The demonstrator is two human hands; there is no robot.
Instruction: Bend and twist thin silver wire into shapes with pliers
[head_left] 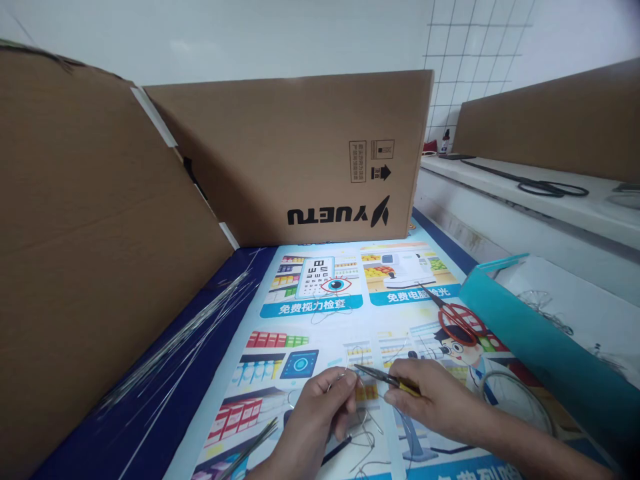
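My left hand (320, 410) is closed, with thumb and forefinger pinching a thin bent wire (347, 361). In my right hand (433, 395) are needle-nose pliers (375, 374) with yellow-and-black handles, their dark jaws pointing left. The tips of the pliers lie right beside the left fingertips and the wire; whether they grip it I cannot tell. Below the hands, several bent wire pieces (367, 440) lie on the printed sheet (320, 327). A dark, thin tool (336, 451) lies partly hidden beneath my left hand.
Red-handled scissors (463, 323) lie beyond my right hand. A teal box (530, 333) with wire pieces stands at right. Long straight wires (175, 357) lie at left beside a cardboard panel (100, 233). Another cardboard panel (300, 153) closes the back. Black scissors (545, 188) rest on a ledge.
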